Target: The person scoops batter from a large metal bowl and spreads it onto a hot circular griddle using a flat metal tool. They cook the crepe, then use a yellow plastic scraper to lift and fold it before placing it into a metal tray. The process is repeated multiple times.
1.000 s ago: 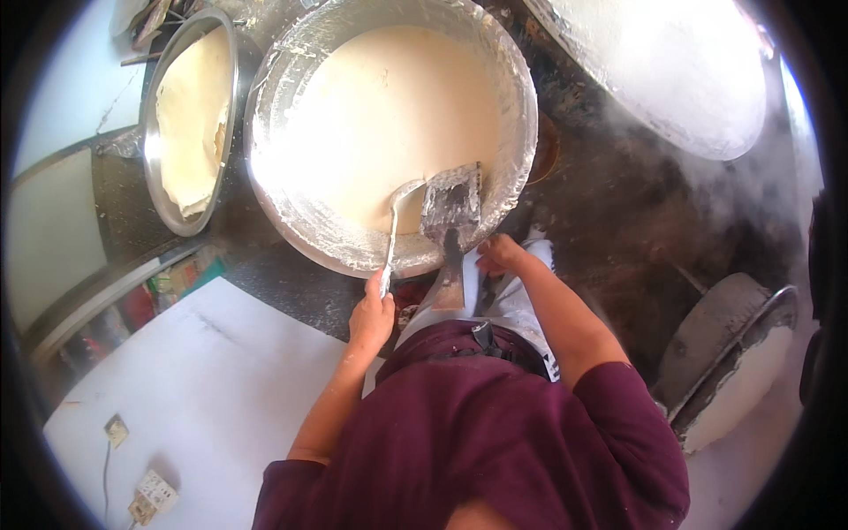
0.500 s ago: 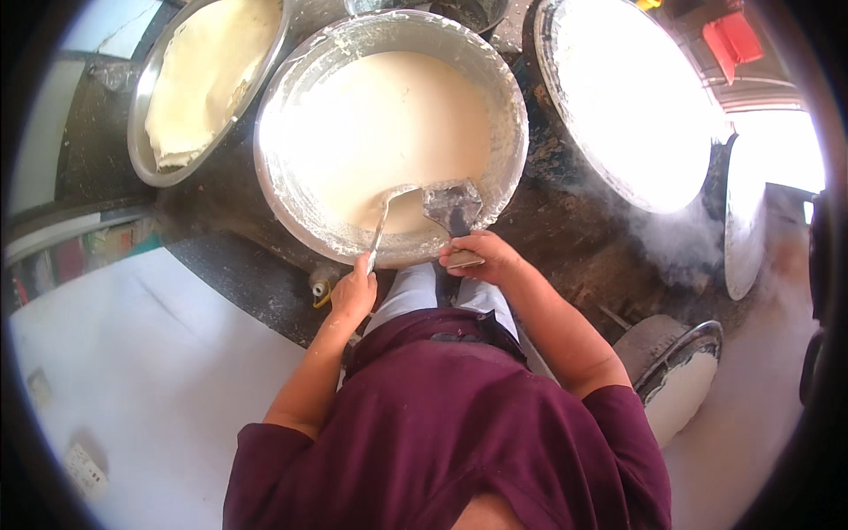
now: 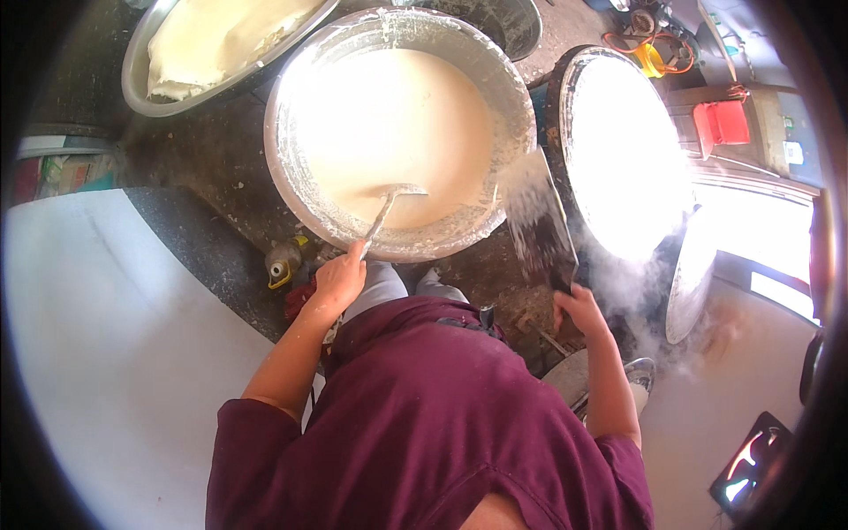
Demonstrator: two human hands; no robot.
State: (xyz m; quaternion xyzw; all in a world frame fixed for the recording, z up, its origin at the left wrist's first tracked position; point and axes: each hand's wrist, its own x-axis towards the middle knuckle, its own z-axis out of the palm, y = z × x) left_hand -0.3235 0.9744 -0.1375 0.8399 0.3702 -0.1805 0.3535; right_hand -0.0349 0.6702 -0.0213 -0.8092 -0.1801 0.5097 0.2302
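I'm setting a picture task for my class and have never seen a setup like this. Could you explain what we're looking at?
These are a person's two bare hands. The camera is a wide fisheye worn on the head, looking down, which is why straight edges bend. The left hand grips a long-handled tool, its far end at the cream-coloured liquid in a big metal basin. The right hand holds a broad flat scraper, smeared with white, by the basin's right side. Further right is a round, bright white surface, with steam near it. At upper left, a metal tray holds a pale mass.
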